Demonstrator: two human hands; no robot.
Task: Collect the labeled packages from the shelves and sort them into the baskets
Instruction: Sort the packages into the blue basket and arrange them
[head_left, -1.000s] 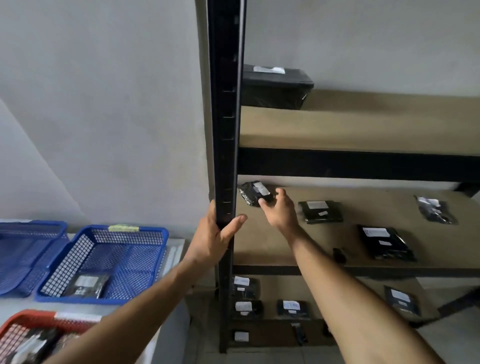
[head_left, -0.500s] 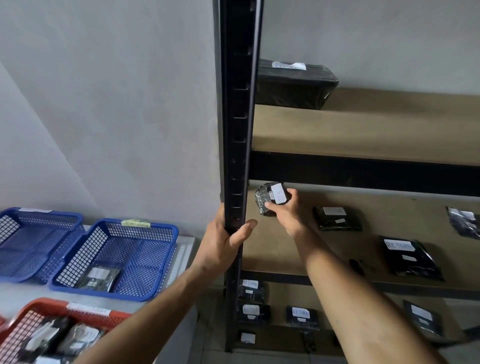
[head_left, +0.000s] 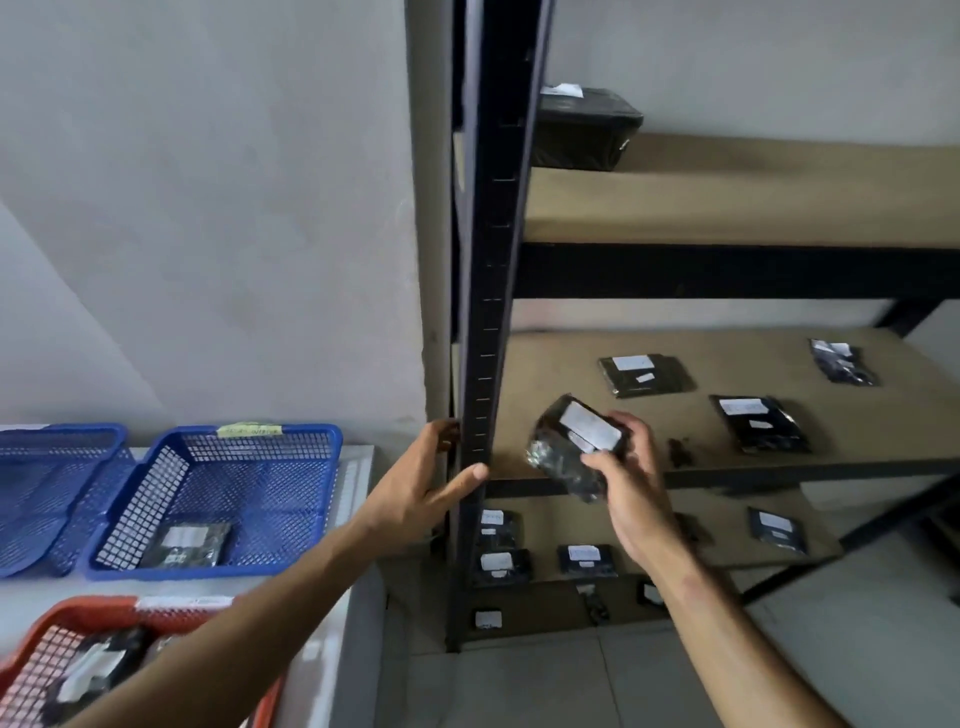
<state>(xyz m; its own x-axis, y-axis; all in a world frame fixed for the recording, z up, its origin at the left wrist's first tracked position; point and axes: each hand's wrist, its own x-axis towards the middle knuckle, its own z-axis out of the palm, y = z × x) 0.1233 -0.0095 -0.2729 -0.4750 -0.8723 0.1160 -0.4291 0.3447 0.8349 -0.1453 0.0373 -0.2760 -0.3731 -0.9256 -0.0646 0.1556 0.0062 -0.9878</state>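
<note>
My right hand (head_left: 631, 483) grips a small black package with a white label (head_left: 574, 441), lifted off the middle shelf (head_left: 545, 374) and held in front of its front edge. My left hand (head_left: 423, 488) is wrapped round the black shelf post (head_left: 488, 291). Three more labeled black packages lie on the middle shelf: one at the back (head_left: 644, 374), one to the right (head_left: 758, 422) and one far right (head_left: 842, 362). Two blue baskets (head_left: 280, 467) (head_left: 47, 499) and a red basket (head_left: 88, 618) stand to the left.
The near blue basket holds one labeled package (head_left: 188, 543); the red basket holds several. A large black parcel (head_left: 584, 130) sits on the top shelf. Several labeled packages (head_left: 587, 558) lie on the lower shelves. The baskets rest on a white table (head_left: 343, 613) left of the post.
My right hand has pulled the package off the back of the middle shelf, down and toward me. The view has dropped a little. My left hand stays on the post.
</note>
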